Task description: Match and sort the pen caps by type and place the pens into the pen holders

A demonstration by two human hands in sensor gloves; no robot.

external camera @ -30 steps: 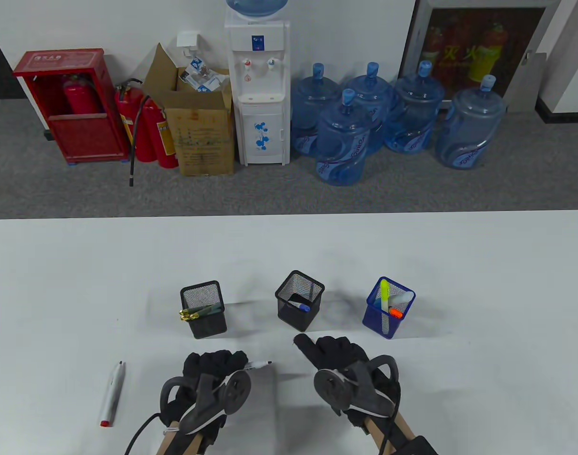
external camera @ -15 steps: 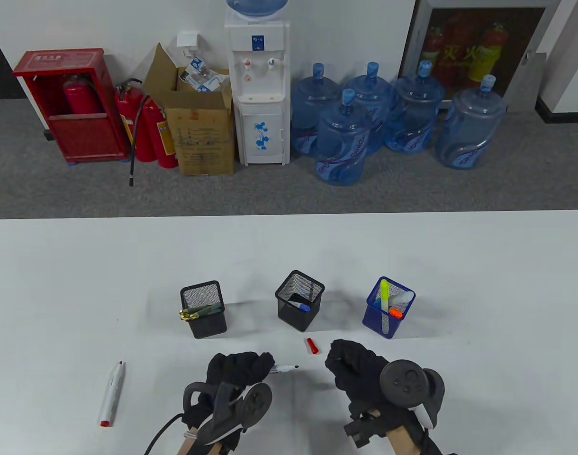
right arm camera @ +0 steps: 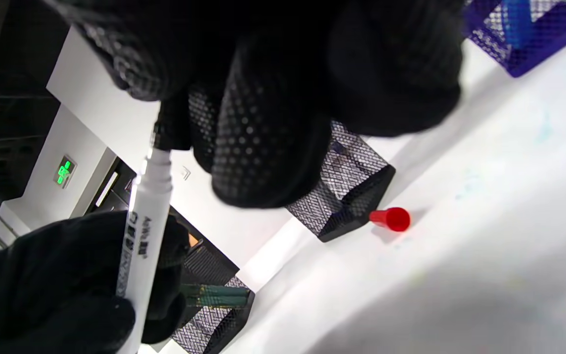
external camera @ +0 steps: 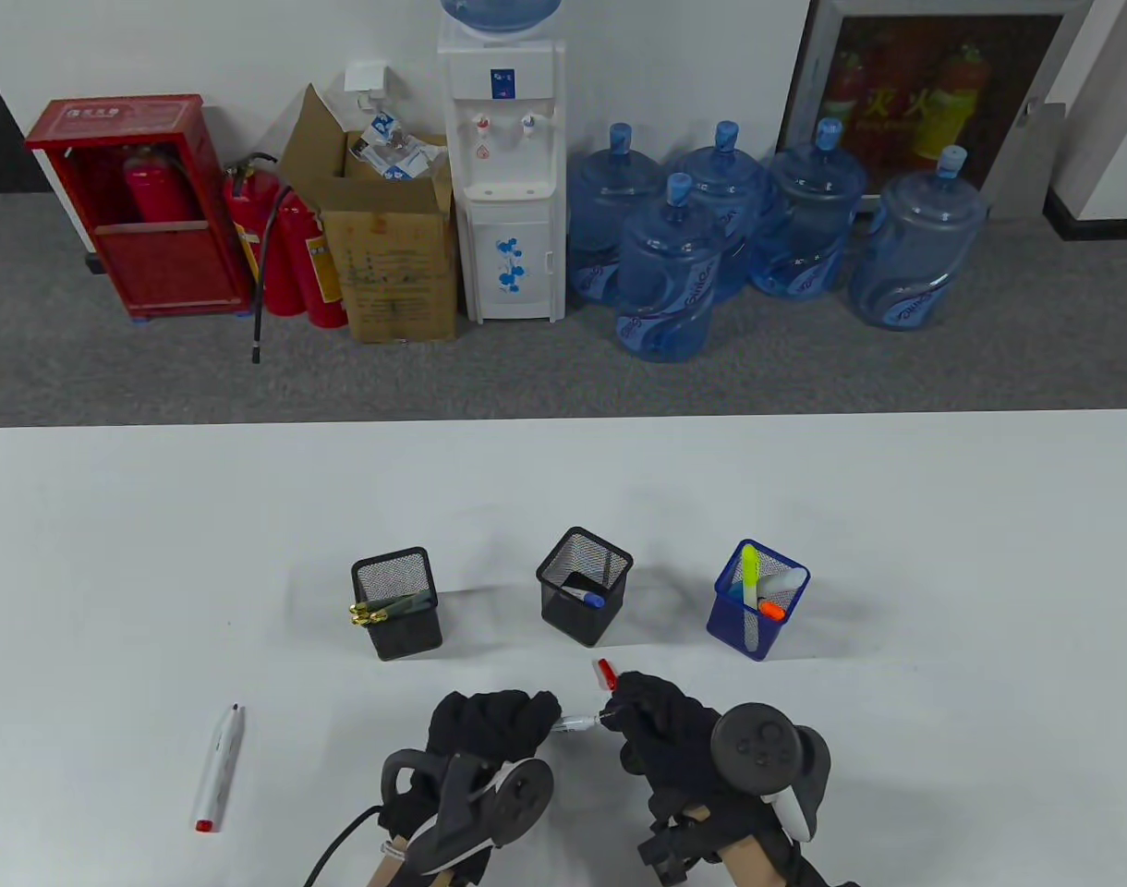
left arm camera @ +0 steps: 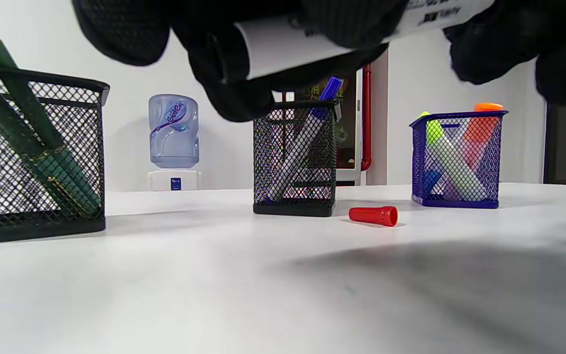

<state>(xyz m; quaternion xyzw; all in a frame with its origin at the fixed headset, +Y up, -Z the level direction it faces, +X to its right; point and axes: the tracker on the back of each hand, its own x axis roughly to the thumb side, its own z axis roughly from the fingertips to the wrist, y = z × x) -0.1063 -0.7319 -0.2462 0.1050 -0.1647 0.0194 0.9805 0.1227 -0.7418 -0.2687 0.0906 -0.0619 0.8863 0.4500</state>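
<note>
Two risks from here, both judgement calls. Left first: could lose the marker [external camera: 577,722] if the left hand [external camera: 490,730] slackens while the other end gets pushed, since only the rear of the barrel sits inside that fist. Then right: could skew the push at the tip end and smear ink on the glove, or nudge the red cap [external camera: 605,674] lying on the table [external camera: 896,517] just beyond the right fingertips and send it rolling. Could also end in a colour mismatch. Looks like red cap belongs w/ the loose pen [external camera: 220,770], which lies well left of the left fingers, red end toward the person.

Pose, left to right. Left hand: fingers [left arm camera: 234,93] curled tight round the white barrel, held off the table, tip end sticking out rightward. Right hand [external camera: 660,725]: fingertips [right arm camera: 263,147] bunched narrow, pinching the dark end of the marker. Cannot tell whether a cap sits under them or the bare tip.

Beyond both sets of fingers, apart from them: left black holder [external camera: 397,605] w/ green pens, middle black holder [external camera: 584,585] w/ one blue-capped marker, blue holder [external camera: 759,601] w/ highlighters.
</note>
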